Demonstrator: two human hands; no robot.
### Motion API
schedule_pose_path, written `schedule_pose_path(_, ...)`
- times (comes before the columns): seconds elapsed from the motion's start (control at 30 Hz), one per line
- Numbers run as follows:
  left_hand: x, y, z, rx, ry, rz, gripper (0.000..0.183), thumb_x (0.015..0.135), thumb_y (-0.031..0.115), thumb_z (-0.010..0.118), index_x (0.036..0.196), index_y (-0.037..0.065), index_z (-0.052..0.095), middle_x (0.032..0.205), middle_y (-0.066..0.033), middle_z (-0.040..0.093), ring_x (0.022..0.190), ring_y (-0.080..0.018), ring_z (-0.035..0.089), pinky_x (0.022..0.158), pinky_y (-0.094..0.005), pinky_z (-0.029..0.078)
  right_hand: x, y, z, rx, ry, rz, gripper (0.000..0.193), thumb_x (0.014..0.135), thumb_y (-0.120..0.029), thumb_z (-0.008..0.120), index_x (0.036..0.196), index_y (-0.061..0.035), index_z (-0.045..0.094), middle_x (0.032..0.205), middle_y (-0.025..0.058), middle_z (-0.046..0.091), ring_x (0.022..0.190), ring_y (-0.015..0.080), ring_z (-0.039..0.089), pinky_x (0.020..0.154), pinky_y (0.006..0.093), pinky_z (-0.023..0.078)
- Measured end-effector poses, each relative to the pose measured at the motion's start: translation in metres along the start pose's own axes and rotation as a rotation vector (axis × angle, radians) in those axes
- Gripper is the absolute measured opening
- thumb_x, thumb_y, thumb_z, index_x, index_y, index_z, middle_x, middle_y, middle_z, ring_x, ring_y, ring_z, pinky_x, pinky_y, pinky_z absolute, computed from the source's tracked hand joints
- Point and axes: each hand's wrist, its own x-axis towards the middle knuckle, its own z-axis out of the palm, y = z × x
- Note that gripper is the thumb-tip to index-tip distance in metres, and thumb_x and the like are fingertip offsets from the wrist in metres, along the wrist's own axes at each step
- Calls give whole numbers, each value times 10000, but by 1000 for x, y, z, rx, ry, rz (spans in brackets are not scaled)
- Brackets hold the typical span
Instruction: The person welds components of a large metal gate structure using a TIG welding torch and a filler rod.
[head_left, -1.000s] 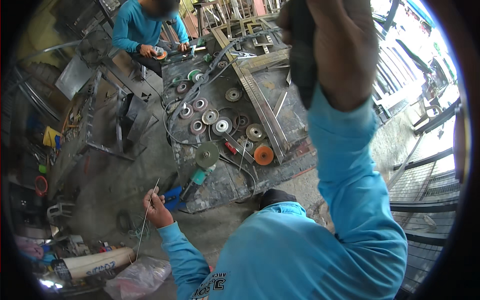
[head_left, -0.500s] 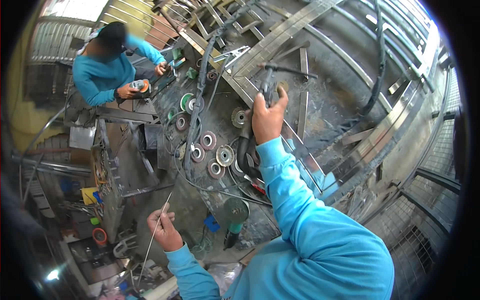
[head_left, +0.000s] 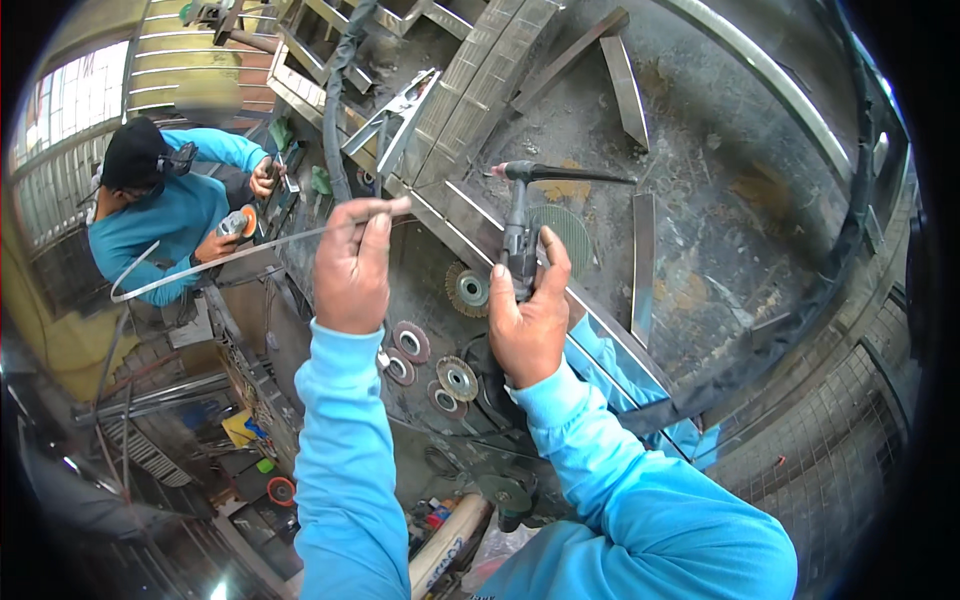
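Observation:
My right hand [head_left: 535, 325] is closed around the black handle of a TIG welding torch [head_left: 517, 215]. The torch's pinkish nozzle points left, and its long black back cap extends right over the metal frame. Between the fingertips of my raised left hand [head_left: 352, 270] is a thin welding filler rod [head_left: 270, 243]. It trails off to the left and is bent near its far end. Below both hands, the bright square-tube frame [head_left: 455, 228] runs diagonally across the dark workbench [head_left: 720, 150]. A greenish round disc [head_left: 562, 238] lies just behind my right hand.
Several abrasive discs [head_left: 457, 380] and a wheel [head_left: 467, 290] lie near my hands. A bright metal clamp-like piece [head_left: 400, 120] rests on the frame. Thick black cable [head_left: 335, 120] crosses at the left. A co-worker [head_left: 160, 200] sits far left, holding an angle grinder [head_left: 237, 223].
My left hand has risen from low left to near the frame, bringing the filler rod along. My right hand still holds the torch. The whole view has shifted.

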Motion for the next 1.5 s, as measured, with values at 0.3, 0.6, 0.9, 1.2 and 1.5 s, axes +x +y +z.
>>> schedule_pose_path(0.3, 43, -53, 40, -67, -33, 33, 149, 1080, 53, 555, 1214, -9, 573, 1171, -187, 748, 1128, -219, 707, 1057, -350, 525, 12, -1, 2, 44, -4, -93, 695, 944, -44, 690, 1544, 3, 343, 1280, 306, 642, 1137, 437, 692, 956, 440, 556)
schedule_pose_path(0.6, 48, -57, 38, 297, -116, 180, 118, 1039, -14, 595, 1122, -2, 677, 1151, -122, 750, 1141, -205, 701, 1032, -339, 534, 13, -7, -4, 92, -112, 18, 665, 929, -10, 695, 1509, 5, 371, 1263, 314, 642, 1097, 440, 711, 927, 440, 571)
schedule_pose_path(0.9, 55, -52, 35, 420, -233, 228, 137, 1057, -27, 543, 1158, 15, 625, 1207, -156, 715, 1194, -234, 667, 1104, -366, 483, 22, -16, 1, 50, -120, 4, 670, 931, -36, 681, 1513, -15, 349, 1216, 341, 650, 1086, 510, 690, 905, 494, 570)
schedule_pose_path(1.2, 54, -45, 37, 455, -265, 257, 149, 1034, -45, 564, 1147, 28, 629, 1194, -145, 717, 1138, -231, 682, 1092, -388, 494, 23, -14, 0, -9, -136, -18, 662, 941, -36, 690, 1509, -21, 350, 1123, 273, 688, 963, 359, 753, 851, 405, 588)
schedule_pose_path(1.5, 56, -46, 38, 420, -259, 245, 148, 1036, -40, 567, 1150, 29, 631, 1201, -144, 715, 1161, -235, 679, 1115, -401, 484, 28, -14, 0, 41, -138, -9, 655, 906, -47, 711, 1487, -14, 409, 1193, 328, 671, 1048, 500, 703, 847, 499, 592)
